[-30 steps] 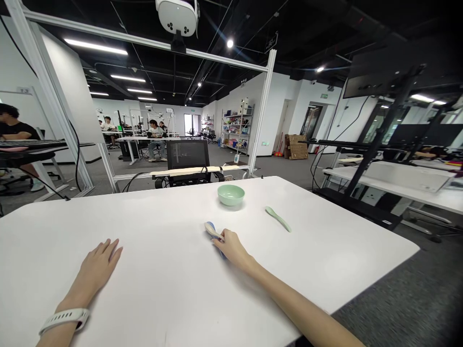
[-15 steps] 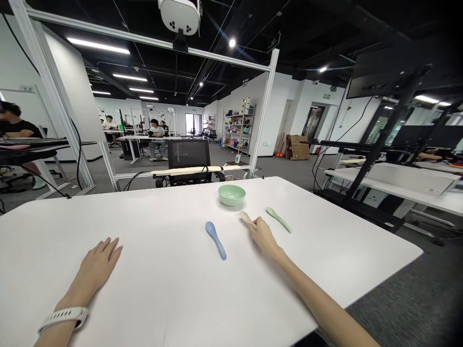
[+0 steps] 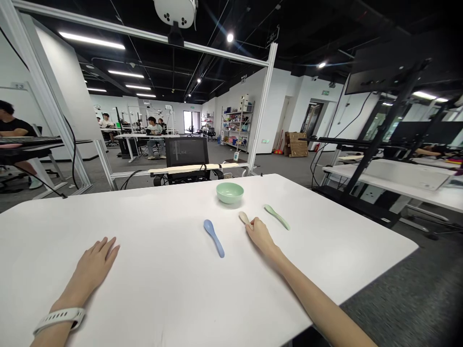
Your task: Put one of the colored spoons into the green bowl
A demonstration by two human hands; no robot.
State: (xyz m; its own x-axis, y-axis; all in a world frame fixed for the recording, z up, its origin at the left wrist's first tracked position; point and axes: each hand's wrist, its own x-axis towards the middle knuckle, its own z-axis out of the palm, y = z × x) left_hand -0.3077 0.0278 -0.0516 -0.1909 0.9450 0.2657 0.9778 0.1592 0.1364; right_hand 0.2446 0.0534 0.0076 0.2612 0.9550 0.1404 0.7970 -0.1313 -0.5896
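A black chair point(image 3: 186, 152) stands beyond the white table point(image 3: 159, 284) and beige spoon point(image 3: 243, 218)

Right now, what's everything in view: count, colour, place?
Broad white table: one, white, foreground
Round green bowl: one, green, far tabletop
Slender blue spoon: one, blue, table centre
Slender cream spoon: one, cream, near bowl
Slender green spoon: one, green, right of bowl
Black mesh chair: one, black, beyond table
Slim metal frame: one, silver, beyond table
Brown cardboard stack: one, brown, background right
Seated people: several, mixed clothing, background left
Ceiling lights: several, white, overhead
Other furnishings: uncounted, mixed, background
White wristband: one, white, left wrist
Left hand: one, bare, on table
Right hand: one, bare, gripping cream spoon
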